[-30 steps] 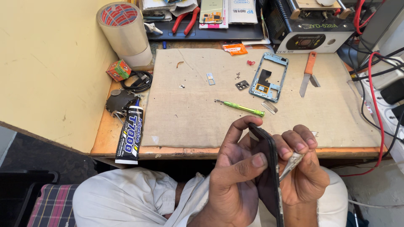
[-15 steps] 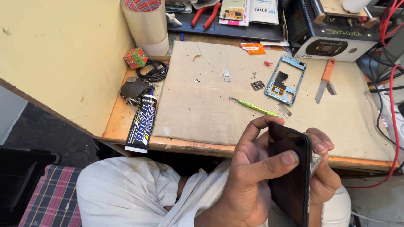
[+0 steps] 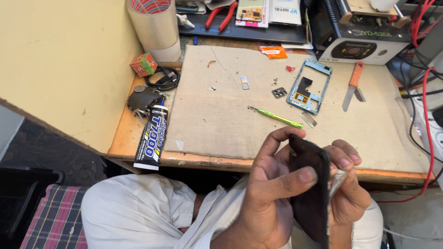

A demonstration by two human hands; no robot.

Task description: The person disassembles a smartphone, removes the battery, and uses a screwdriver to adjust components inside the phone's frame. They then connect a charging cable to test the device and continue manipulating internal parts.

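Head view: your left hand (image 3: 272,193) and right hand (image 3: 348,189) pinch the phone (image 3: 311,193) below the bench (image 3: 124,133); its lower end is cut off.

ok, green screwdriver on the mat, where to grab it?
Take the green screwdriver by its thick green handle at the right end, coming from above. It lies flat on the cloth mat, thin metal tip pointing left, with bare mat along both long sides for the fingers.
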